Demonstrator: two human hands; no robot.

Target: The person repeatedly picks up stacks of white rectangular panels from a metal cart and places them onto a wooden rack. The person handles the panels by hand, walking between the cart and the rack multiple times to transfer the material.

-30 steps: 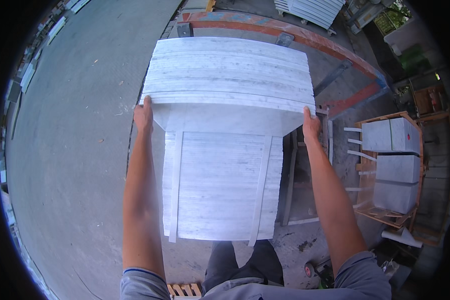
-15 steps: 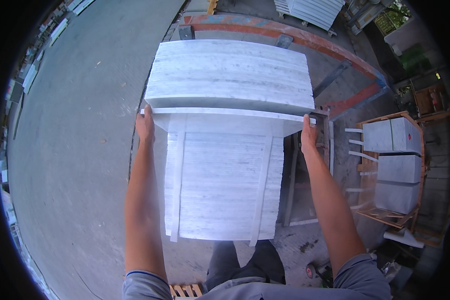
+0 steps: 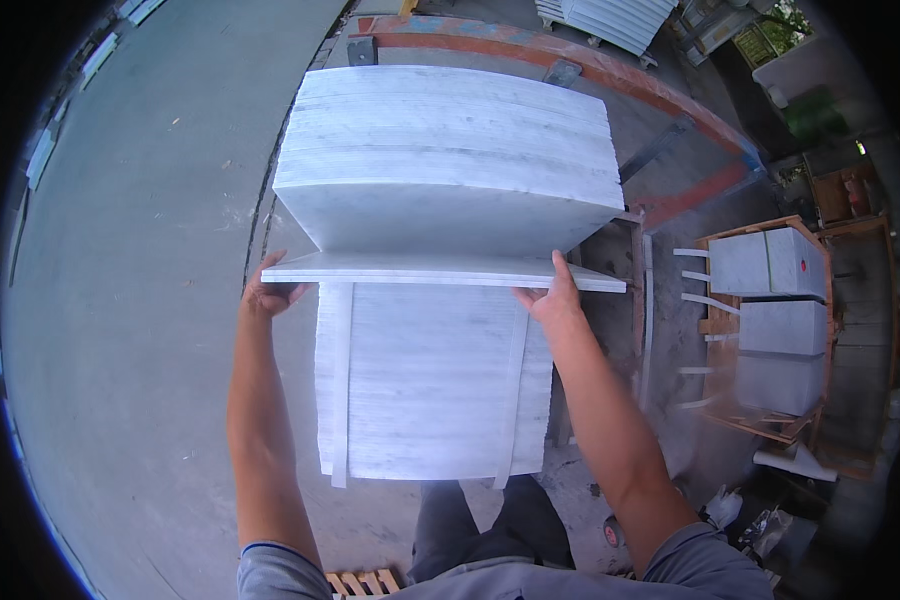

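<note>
A white-grey marble slab (image 3: 410, 268) stands between two rows of similar slabs, its long top edge running across in front of me. A thin line along that edge may mean two slabs lie together; I cannot tell. My left hand (image 3: 272, 290) grips its left end, fingers curled under the edge. My right hand (image 3: 558, 292) holds the same edge right of the middle, thumb over the top and fingers on the near side. Beyond it is the far stack of slabs (image 3: 450, 130), set apart by a wedge-shaped gap. The near stack (image 3: 430, 390) reaches toward my legs.
Two pale strips, a left strip (image 3: 342, 400) and a right strip (image 3: 512, 400), lie over the near stack. A rusty red metal frame (image 3: 530, 50) borders the far side. Wooden crating (image 3: 820, 430) at right holds pale stone blocks (image 3: 782, 328). Concrete floor (image 3: 150, 300) extends left.
The held slab has come toward me, widening the gap to the far stack. My right hand has shifted from its right end inward along the edge; my left hand still holds the left end.
</note>
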